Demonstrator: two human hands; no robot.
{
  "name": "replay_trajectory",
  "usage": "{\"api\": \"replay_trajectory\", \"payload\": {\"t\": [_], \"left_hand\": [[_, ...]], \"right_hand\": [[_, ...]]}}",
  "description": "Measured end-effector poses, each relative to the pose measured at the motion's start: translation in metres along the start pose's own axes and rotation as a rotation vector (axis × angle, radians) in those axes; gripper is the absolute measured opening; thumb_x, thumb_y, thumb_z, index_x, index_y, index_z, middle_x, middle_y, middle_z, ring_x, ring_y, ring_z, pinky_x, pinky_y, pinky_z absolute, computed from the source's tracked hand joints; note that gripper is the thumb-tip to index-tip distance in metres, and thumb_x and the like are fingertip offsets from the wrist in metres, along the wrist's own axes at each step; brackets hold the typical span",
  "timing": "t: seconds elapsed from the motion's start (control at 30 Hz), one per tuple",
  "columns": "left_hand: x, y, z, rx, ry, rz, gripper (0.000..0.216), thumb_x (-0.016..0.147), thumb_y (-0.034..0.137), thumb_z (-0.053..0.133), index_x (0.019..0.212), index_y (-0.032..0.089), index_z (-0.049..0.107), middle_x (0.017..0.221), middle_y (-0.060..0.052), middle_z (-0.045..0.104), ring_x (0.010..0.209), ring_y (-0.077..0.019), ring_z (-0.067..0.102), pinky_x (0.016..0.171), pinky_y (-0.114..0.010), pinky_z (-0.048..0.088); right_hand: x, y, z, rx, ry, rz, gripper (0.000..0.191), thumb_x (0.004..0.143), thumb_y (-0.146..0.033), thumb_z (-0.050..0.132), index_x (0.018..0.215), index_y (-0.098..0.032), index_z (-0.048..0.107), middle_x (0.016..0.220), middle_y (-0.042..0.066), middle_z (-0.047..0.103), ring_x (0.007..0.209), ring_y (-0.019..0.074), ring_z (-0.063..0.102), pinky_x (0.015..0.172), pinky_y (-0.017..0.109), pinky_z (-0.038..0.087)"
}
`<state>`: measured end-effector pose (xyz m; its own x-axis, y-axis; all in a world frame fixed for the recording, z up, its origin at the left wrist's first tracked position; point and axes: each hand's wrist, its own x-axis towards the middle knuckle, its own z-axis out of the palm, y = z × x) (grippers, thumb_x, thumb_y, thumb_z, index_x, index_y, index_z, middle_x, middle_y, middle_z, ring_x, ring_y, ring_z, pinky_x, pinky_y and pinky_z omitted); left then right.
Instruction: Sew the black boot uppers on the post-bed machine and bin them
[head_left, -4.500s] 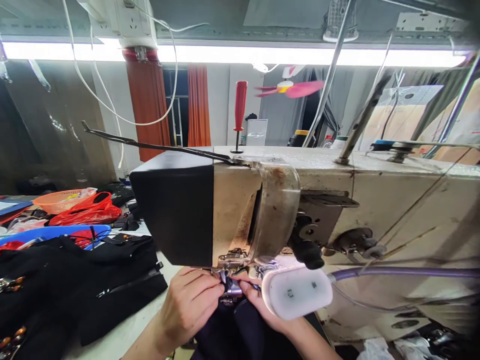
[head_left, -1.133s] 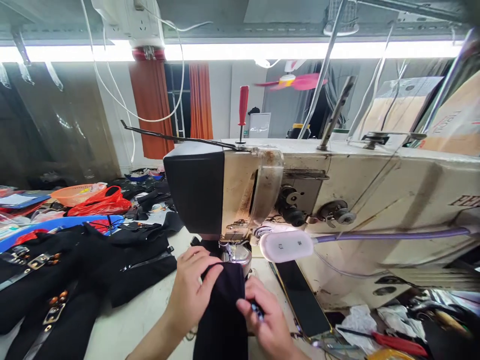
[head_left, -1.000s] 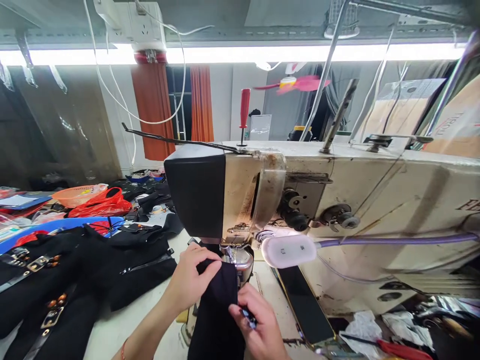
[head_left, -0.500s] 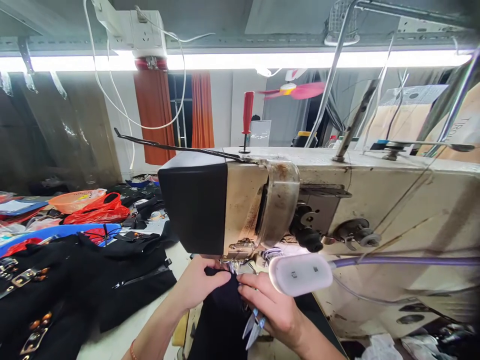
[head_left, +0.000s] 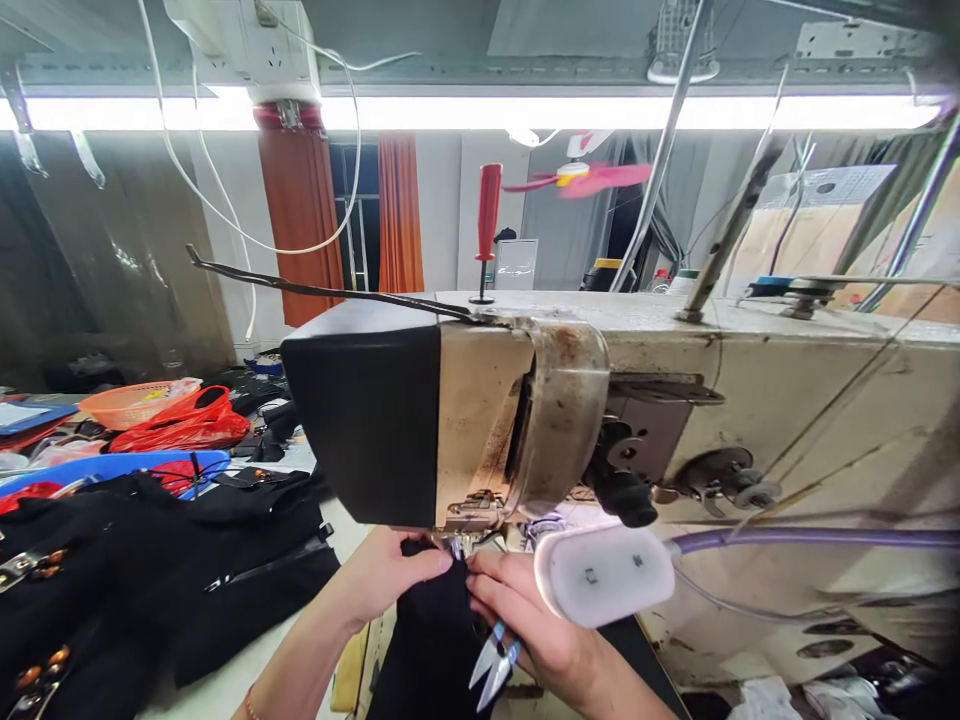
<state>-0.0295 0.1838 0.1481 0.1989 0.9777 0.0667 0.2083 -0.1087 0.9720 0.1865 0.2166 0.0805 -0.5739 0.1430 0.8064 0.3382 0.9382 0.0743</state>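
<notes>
A piece of black fabric (head_left: 424, 640) lies under the needle area of a sewing machine (head_left: 487, 420). My left hand (head_left: 390, 572) grips the fabric's left side, thumb on top, close to the presser foot (head_left: 457, 548). On the other side my right hand (head_left: 536, 610) presses its fingertips to the fabric's right edge. Thread snips (head_left: 493, 668) are tucked in that same hand, blades pointing down toward the fabric. A glowing white lamp (head_left: 606, 577) hides part of the right hand's back. The needle tip is too small to make out.
Black garments (head_left: 247, 570) with metal and bead trims lie on the table at left. Behind them are a blue tray (head_left: 112, 466), a red plastic bag (head_left: 184, 425) and an orange basket (head_left: 139, 403). A red screwdriver (head_left: 489, 215) stands upright on the machine.
The whole view has shifted slightly, with the machine looking a little nearer. Both hands keep their places beside the presser foot, and the snips' blades look more spread.
</notes>
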Motion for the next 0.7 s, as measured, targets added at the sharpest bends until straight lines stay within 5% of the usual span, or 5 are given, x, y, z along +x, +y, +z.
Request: {"api": "replay_trajectory", "payload": {"t": [0.7], "left_hand": [[0.001, -0.001, 0.006, -0.119, 0.009, -0.049, 0.032, 0.072, 0.029, 0.065, 0.101, 0.018, 0.073, 0.113, -0.006, 0.072, 0.110, -0.0276, 0.061, 0.108, -0.042, 0.036]], "right_hand": [[0.012, -0.003, -0.013, -0.001, 0.015, -0.003, 0.028, 0.088, -0.014, 0.054, 0.114, -0.017, 0.064, 0.105, 0.014, 0.072, 0.094, 0.0224, 0.069, 0.081, 0.034, 0.058]]}}
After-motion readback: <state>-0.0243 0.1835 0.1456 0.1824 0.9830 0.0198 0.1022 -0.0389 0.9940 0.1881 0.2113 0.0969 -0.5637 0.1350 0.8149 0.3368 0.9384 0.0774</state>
